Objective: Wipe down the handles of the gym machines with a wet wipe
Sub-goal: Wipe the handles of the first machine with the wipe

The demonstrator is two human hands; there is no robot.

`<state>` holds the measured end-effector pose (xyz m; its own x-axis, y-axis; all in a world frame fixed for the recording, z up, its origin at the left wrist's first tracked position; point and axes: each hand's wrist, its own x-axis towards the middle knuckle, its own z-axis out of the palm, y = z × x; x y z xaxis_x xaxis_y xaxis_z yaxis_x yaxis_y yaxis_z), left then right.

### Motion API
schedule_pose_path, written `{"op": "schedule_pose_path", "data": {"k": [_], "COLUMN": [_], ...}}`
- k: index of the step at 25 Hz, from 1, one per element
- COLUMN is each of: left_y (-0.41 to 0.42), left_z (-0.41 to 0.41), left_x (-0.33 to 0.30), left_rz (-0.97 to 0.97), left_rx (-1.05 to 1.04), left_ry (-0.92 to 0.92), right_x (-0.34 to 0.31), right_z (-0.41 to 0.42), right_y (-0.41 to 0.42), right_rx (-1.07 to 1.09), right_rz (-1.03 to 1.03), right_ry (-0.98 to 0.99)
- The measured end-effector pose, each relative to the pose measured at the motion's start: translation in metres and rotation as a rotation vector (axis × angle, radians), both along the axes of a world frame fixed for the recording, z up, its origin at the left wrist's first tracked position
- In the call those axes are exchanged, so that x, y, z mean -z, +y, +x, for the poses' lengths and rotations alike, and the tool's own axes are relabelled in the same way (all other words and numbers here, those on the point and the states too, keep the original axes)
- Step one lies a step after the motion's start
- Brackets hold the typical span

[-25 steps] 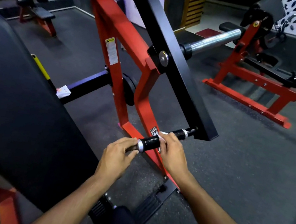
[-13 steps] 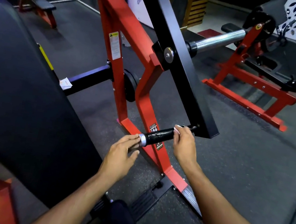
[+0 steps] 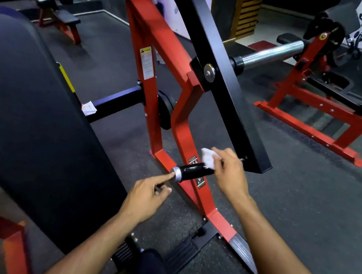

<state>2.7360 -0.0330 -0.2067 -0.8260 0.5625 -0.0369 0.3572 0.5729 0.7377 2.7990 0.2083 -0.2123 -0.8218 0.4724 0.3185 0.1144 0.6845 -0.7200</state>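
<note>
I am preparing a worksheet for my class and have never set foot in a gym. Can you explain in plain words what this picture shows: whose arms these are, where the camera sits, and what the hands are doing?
The camera is worn on the person's head and looks down, so both arms reaching in from below are the wearer's own. In front stands a weight machine with a red frame and a black lever arm. A short black handle with a silver end cap sticks out from that arm. The right hand pinches a white wet wipe at the handle's far end. The left hand touches the silver cap with one straight finger. A black padded seat back fills the left side, and another red machine stands on the dark rubber floor behind.
</note>
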Motion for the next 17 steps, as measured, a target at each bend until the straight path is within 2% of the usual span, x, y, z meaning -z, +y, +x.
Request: {"op": "schedule_pose_path", "data": {"k": [2, 5, 9, 12, 15, 17], "left_y": [-0.001, 0.000, 0.002, 0.002, -0.002, -0.006], "left_z": [0.001, 0.001, -0.001, 0.000, 0.002, 0.001], "left_x": [-0.002, -0.005, -0.006, -0.004, -0.003, 0.000], "left_rz": [-0.035, -0.040, -0.012, 0.006, 0.010, -0.007], "left_rx": [0.004, -0.010, -0.032, -0.033, -0.004, 0.017], "left_ry": [-0.023, -0.031, -0.055, -0.083, -0.092, -0.082], "right_x": [0.004, 0.013, 0.010, -0.001, -0.009, -0.008], "right_z": [0.000, -0.008, -0.016, -0.019, -0.012, -0.009], "right_y": [0.028, 0.008, -0.041, -0.060, -0.056, -0.032], "right_rx": [0.138, 0.072, -0.004, -0.160, -0.320, -0.300], "right_rz": [0.074, 0.109, 0.053, -0.011, -0.085, -0.078], "right_ry": [-0.111, -0.244, -0.188, -0.194, -0.153, -0.116]}}
